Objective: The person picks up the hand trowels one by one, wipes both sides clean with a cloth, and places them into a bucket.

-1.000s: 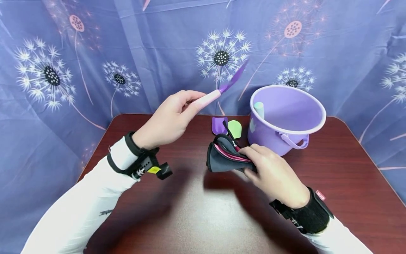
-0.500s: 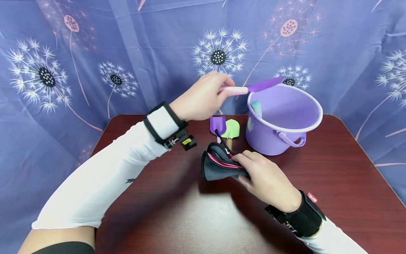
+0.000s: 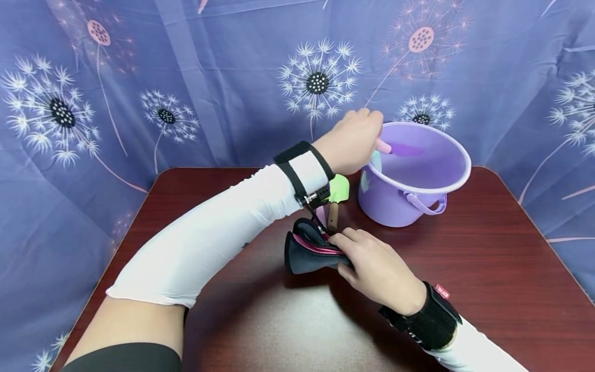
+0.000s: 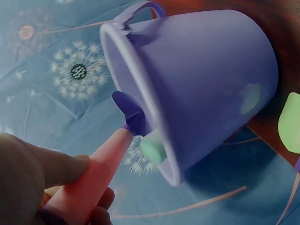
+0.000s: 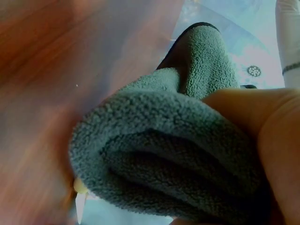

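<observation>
My left hand (image 3: 355,139) grips the pink handle of a garden hand tool (image 4: 93,180) with a purple blade. The blade reaches past the rim into the lilac bucket (image 3: 388,204). A mint-green handle end (image 4: 153,146) pokes up inside that rim, close to the blade. My right hand (image 3: 378,271) holds a folded dark grey fabric piece (image 3: 307,258) with black edging and a pink stripe, just above the table. In the right wrist view the folded piece (image 5: 154,108) shows a fleecy inner face. What kind of item it is cannot be told.
A small shovel with a lime-green blade (image 3: 340,188) and brown handle lies left of the bucket. Beside it is a purple shovel, mostly hidden by my left wrist. The dark red-brown table (image 3: 502,258) meets a blue dandelion-print cloth (image 3: 232,77) behind.
My left hand has carried the purple-bladed tool rightward from the table's middle to the bucket, and its blade has dipped inside. My right hand has shifted slightly left and nearer with the grey fabric.
</observation>
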A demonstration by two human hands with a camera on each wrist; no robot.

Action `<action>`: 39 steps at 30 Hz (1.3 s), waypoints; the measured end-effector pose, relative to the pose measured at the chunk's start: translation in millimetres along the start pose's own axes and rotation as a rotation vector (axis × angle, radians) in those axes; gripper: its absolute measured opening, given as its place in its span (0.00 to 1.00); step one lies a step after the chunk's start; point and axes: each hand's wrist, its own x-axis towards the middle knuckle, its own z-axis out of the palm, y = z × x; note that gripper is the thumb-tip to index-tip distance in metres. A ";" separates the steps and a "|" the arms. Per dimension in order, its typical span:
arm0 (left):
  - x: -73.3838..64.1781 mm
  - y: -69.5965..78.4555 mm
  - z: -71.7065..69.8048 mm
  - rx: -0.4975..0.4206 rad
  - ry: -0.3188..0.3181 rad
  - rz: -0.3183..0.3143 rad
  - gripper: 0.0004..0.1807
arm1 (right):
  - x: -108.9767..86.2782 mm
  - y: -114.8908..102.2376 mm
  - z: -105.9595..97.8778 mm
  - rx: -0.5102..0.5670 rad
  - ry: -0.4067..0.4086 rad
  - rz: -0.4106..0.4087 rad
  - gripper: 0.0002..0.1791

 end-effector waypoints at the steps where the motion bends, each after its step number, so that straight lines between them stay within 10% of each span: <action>1: 3.1 2.7 2.4 0.009 -0.013 -0.001 0.11 | 0.1 -0.6 0.8 -0.002 0.000 -0.004 0.22; 10: 18.5 22.0 23.5 0.098 -0.010 -0.001 0.20 | 2.4 -4.0 5.9 -0.003 -0.007 -0.044 0.22; 18: 25.7 29.0 46.0 0.192 0.117 0.020 0.17 | 2.0 -4.6 7.5 -0.015 -0.016 -0.037 0.23; 39: 10.6 10.5 34.2 -0.089 0.043 0.071 0.20 | 0.6 -1.0 4.5 -0.001 -0.009 -0.030 0.22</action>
